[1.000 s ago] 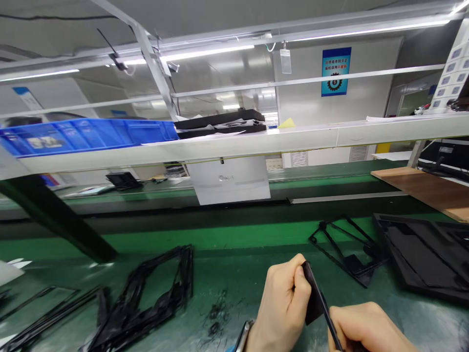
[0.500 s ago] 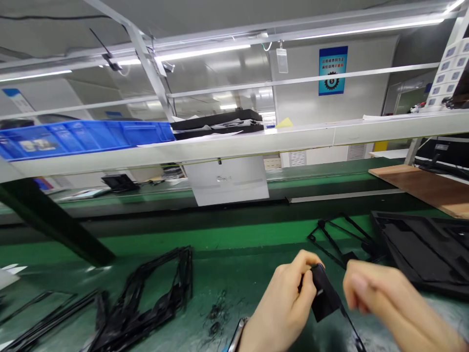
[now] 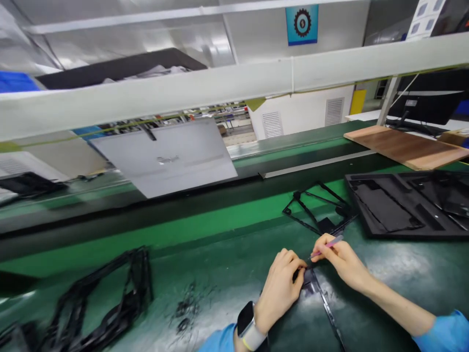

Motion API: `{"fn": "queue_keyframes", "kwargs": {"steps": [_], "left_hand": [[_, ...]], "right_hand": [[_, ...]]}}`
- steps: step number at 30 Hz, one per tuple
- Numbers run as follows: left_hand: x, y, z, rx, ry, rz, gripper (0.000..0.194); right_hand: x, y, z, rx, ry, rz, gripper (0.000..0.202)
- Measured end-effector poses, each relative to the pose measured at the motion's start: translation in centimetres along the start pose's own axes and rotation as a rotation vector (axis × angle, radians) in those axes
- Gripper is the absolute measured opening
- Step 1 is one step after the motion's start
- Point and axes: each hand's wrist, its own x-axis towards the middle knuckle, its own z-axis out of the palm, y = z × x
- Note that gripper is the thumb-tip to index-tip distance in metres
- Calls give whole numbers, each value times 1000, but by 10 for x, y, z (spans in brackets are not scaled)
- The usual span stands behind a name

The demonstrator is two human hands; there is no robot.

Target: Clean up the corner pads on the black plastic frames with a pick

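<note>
No words or numbers can be read. The poster bears a dark gear sign; the small mark at its centre is unclear. Print on the grey sheet is too blurred to read, and the pale label on the monitor is too small. Grey squares repeat down the white strip.

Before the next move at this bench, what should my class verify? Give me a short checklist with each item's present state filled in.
1. Left hand steadies the thin black part: ok, fingers at its far end.
2. Right hand grips the pink tool: ok, tip pointing toward the left fingertips.
3. Tool tip touching the part: cannot tell, too small.
4. Part lying fully flat: cannot tell from this angle.
5. Bench free of scraps: not ok, dark scraps lie left of the left hand.
</note>
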Motion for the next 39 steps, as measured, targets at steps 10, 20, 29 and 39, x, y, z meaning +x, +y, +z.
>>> {"fn": "queue_keyframes", "kwargs": {"steps": [10, 20, 29, 39], "left_hand": [[-9, -15, 6, -57, 59, -38, 19], [-7, -8, 0, -61, 71, -28, 15], [-7, -10, 0, -76, 82, -15, 16], [-7, -9, -1, -87, 66, -26, 16]], "right_hand": [[-18, 29, 17, -25, 48, 126, 25], [-23, 21, 19, -191, 10, -16, 13], [-25, 30, 19, -201, 36, -64, 14], [-22, 27, 21, -175, 56, 28, 15]]}}
